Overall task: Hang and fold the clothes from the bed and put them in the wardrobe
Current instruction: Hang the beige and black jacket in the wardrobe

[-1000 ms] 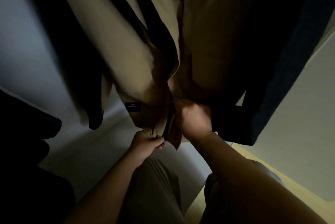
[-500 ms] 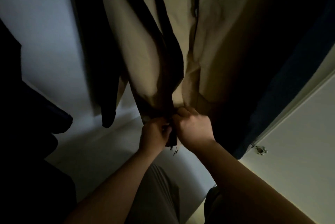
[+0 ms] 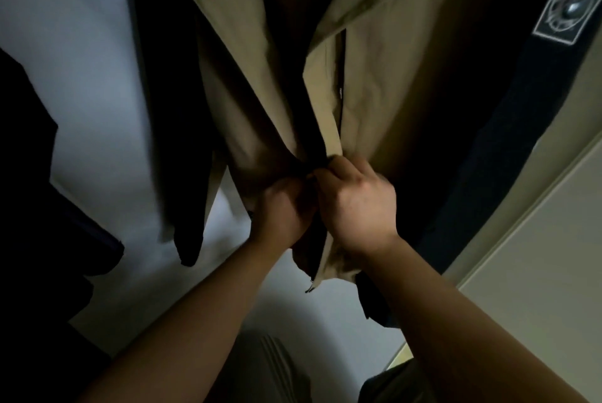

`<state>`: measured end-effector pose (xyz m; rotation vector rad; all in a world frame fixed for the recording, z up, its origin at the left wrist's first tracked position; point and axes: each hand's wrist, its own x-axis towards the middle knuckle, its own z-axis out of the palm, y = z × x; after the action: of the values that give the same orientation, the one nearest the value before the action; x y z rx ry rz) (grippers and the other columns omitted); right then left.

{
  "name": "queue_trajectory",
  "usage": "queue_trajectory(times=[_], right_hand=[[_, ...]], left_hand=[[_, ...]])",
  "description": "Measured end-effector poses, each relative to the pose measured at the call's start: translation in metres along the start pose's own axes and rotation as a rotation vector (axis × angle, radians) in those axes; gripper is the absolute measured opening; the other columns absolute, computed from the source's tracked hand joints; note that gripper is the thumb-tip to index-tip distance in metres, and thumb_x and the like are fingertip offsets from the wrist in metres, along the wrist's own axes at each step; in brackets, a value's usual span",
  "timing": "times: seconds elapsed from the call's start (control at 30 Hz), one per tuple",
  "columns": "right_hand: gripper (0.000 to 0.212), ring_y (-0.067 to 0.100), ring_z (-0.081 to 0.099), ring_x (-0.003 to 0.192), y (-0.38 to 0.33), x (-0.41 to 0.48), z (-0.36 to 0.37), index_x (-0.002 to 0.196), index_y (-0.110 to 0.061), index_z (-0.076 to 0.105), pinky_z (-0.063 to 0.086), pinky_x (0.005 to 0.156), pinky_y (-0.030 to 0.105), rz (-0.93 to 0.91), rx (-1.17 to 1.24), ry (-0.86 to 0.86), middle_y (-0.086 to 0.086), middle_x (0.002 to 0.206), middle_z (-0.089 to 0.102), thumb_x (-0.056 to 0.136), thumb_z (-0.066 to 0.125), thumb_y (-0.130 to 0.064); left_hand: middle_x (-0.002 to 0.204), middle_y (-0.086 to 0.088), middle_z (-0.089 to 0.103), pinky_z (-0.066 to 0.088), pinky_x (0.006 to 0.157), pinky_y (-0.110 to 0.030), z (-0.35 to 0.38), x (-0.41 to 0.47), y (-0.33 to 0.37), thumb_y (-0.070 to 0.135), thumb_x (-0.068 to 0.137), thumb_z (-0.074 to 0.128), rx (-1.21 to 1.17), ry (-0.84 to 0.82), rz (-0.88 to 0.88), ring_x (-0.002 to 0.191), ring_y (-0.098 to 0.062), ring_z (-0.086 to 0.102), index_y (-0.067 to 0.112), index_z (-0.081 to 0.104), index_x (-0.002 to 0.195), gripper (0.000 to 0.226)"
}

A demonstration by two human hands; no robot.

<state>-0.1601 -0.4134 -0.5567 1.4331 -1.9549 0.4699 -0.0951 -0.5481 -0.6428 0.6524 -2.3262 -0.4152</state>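
Observation:
A tan jacket (image 3: 384, 70) with a dark lining hangs inside the dim wardrobe, filling the upper middle of the head view. Its front is open, with a dark gap running down to the hem. My left hand (image 3: 283, 210) grips the left front edge near the bottom. My right hand (image 3: 355, 204) grips the right front edge, touching the left hand. The two edges are pinched together between my fingers. A loose zipper end (image 3: 309, 288) dangles below my hands.
A dark garment (image 3: 169, 109) hangs left of the jacket. A dark blue garment with a printed patch (image 3: 570, 1) hangs on the right. The pale wardrobe wall (image 3: 81, 60) is behind, the wardrobe door (image 3: 537, 256) at right. Dark folded items (image 3: 32, 207) lie at left.
My hands have come together on the jacket's front edges and risen slightly. The view has moved closer and tilted, so the patch on the right garment now shows.

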Motion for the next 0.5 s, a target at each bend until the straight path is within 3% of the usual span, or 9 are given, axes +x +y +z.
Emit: queue_trajectory(times=[0.07, 0.2, 0.33, 0.4, 0.5], right_hand=[[0.009, 0.031, 0.062, 0.082, 0.004, 0.004, -0.003, 0.091, -0.016, 0.076, 0.045, 0.054, 0.031, 0.005, -0.006, -0.008, 0.004, 0.093, 0.066, 0.087, 0.067, -0.018], [0.016, 0.03, 0.059, 0.079, 0.019, 0.039, -0.038, 0.098, -0.016, 0.075, 0.044, 0.051, 0.032, -0.023, -0.053, 0.194, 0.004, 0.095, 0.066, 0.093, 0.061, -0.021], [0.017, 0.026, 0.057, 0.074, 0.022, 0.075, -0.075, 0.095, -0.017, 0.076, 0.042, 0.05, 0.033, -0.011, -0.07, 0.42, 0.003, 0.089, 0.066, 0.098, 0.06, -0.021], [0.023, 0.025, 0.058, 0.075, 0.023, 0.076, -0.077, 0.093, -0.016, 0.077, 0.043, 0.05, 0.033, 0.005, -0.069, 0.39, 0.003, 0.089, 0.067, 0.1, 0.057, -0.024], [0.018, 0.024, 0.058, 0.075, 0.028, 0.072, -0.077, 0.092, -0.017, 0.077, 0.04, 0.051, 0.029, -0.013, -0.079, 0.319, 0.002, 0.088, 0.067, 0.097, 0.061, -0.024]], left_hand=[[0.1, -0.013, 0.073, 0.05, 0.08, -0.031, 0.0, 0.007, 0.006, 0.024, 0.091, 0.069, 0.112, -0.017, 0.056, 0.093, -0.031, 0.07, 0.009, 0.071, 0.107, 0.022], [0.077, -0.009, 0.063, 0.047, 0.067, -0.031, 0.004, 0.005, 0.007, 0.007, 0.086, 0.059, -0.063, -0.025, -0.058, 0.073, -0.029, 0.062, 0.01, 0.063, 0.082, 0.007], [0.065, 0.004, 0.045, 0.039, 0.061, -0.03, -0.012, 0.02, 0.014, 0.022, 0.084, 0.056, -0.056, -0.098, -0.101, 0.061, -0.017, 0.047, 0.023, 0.043, 0.068, 0.021], [0.068, 0.002, 0.054, 0.04, 0.061, -0.027, -0.023, 0.035, 0.028, 0.043, 0.087, 0.048, -0.055, 0.027, -0.008, 0.062, -0.014, 0.05, 0.023, 0.05, 0.072, 0.025], [0.102, -0.007, 0.07, 0.049, 0.074, -0.028, -0.044, 0.067, 0.056, 0.056, 0.091, 0.044, -0.033, 0.172, 0.083, 0.089, -0.021, 0.065, 0.016, 0.067, 0.105, 0.048]])
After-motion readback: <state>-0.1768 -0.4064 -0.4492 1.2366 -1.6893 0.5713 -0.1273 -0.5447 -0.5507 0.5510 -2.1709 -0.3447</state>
